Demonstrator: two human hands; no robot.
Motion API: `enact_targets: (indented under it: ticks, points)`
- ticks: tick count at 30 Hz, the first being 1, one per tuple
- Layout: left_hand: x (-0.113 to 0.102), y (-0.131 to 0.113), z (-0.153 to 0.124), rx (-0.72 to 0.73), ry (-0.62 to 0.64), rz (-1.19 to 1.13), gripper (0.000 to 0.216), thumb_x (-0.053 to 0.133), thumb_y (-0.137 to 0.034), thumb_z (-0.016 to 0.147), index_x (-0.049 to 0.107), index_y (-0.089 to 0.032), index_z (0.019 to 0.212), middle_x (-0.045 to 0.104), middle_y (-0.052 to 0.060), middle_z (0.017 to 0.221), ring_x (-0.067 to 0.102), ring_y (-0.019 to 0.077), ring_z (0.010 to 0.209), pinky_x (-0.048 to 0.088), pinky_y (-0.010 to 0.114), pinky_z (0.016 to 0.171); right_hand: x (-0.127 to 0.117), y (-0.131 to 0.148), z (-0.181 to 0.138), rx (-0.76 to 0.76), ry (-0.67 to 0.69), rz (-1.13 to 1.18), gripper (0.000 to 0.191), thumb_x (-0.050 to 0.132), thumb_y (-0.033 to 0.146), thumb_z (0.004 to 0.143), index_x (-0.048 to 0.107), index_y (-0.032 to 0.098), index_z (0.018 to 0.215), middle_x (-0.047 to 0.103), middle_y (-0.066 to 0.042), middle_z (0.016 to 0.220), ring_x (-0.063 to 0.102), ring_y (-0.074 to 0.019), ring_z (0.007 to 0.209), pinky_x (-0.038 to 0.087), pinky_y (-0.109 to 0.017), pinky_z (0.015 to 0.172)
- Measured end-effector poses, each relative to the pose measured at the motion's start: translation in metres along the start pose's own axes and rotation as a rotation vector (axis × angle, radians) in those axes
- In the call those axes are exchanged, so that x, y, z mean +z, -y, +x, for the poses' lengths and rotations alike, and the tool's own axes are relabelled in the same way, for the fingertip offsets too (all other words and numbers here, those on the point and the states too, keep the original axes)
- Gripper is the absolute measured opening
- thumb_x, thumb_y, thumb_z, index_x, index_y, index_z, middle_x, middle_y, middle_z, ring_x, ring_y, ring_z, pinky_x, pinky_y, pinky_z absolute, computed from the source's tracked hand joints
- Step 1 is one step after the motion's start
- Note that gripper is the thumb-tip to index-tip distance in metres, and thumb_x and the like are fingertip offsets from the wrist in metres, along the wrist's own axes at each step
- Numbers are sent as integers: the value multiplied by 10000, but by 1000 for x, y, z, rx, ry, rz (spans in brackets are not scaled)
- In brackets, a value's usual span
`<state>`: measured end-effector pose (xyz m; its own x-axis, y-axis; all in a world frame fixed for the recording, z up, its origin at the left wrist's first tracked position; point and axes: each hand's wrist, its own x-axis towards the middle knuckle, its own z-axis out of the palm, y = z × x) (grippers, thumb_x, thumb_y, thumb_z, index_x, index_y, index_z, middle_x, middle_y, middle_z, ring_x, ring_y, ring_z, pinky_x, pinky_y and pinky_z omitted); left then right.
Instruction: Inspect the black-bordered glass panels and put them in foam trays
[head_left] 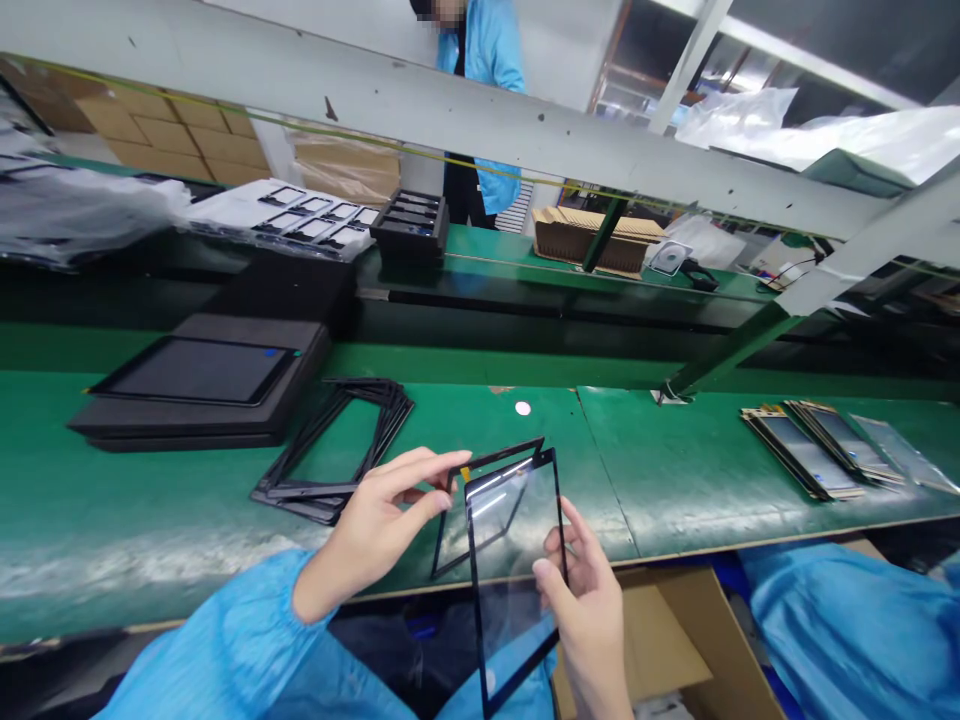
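My right hand [589, 590] grips a clear glass touch panel with a black border [510, 560] by its right edge, tilted in front of me. Behind the panel, my left hand [390, 510] pinches a thin black rectangular frame [442, 535] near its upper left corner. The two pieces overlap in view; whether they touch I cannot tell. A small yellow tab [466, 474] shows at the panel's upper left. To the left on the green bench [442, 400], several black frames [300, 480] lie in a loose stack.
A dark screen [199, 370] rests on black foam slabs [187, 425] at left. Stacked panels [806, 455] lie at right, by a slanted post [720, 355]. Below the bench edge is an open cardboard box [675, 640]. A person in blue [491, 50] stands beyond the shelf.
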<state>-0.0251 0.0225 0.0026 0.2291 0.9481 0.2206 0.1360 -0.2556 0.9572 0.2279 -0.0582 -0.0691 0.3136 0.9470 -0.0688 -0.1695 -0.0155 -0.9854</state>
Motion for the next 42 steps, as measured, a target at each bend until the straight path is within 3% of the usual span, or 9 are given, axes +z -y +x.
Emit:
enact_targets:
  ticks: [7,13,21,30,33,35,37,40,42]
  points:
    - [9,1,-1,-163,-26,-270,377,830,-292,889,838,-287,1266,752,74,1006,669,184,828,621,253,698,12,4,-5,-7,-77,-21,674,910,368,808,692,276,1439,712,-23,943,631,-148,705,578,-246,611]
    - [15,10,-3,-325,-24,-476,498,905,-369,836,812,-240,1308,748,55,853,670,159,747,606,220,630,17,-4,-10,26,-109,-82,703,875,368,836,647,281,1495,720,-28,976,649,-157,754,576,-247,640]
    - [19,15,-5,-437,-65,-521,534,922,-331,820,791,-254,1332,777,71,981,748,190,859,634,215,637,23,1,-11,89,-102,-95,750,884,364,791,643,245,1491,707,-20,944,620,-141,699,563,-226,588]
    - [21,16,-6,-460,-68,-471,618,904,-384,838,738,-210,1406,840,138,1058,812,277,1012,643,213,645,21,-8,-13,35,-76,-208,709,804,391,886,584,260,1547,694,-32,974,647,-163,729,602,-274,649]
    - [20,14,-6,-472,-79,-406,617,889,-396,844,738,-184,1404,849,140,1023,825,316,1033,655,238,648,17,-9,-12,-112,-83,-373,597,770,375,916,644,279,1491,679,-96,1208,707,-239,1006,625,-383,874]
    - [18,12,-7,-466,-68,-349,567,881,-376,843,768,-176,1360,853,124,981,837,316,1001,655,239,640,14,-3,-6,-233,-116,-448,562,759,370,932,655,296,1479,581,-132,1492,602,-322,1352,537,-482,1100]
    - [16,10,-10,-455,-27,-293,509,870,-352,843,797,-169,1312,858,111,927,847,303,953,648,228,631,10,9,4,-240,-86,-365,569,720,376,972,606,309,1525,551,-130,1599,540,-338,1465,483,-520,1174]
    - [13,9,-16,-440,38,-236,462,849,-338,857,815,-173,1287,865,106,883,852,282,899,646,223,640,8,29,19,-67,61,-141,493,673,409,1012,646,261,1481,839,-127,1165,804,-299,1079,622,-472,989]
    - [12,10,-21,-433,60,-226,450,843,-341,866,819,-181,1285,870,109,882,853,268,875,644,214,649,9,38,24,8,86,-87,363,707,420,989,764,231,1293,856,-74,806,839,-279,822,659,-427,865]
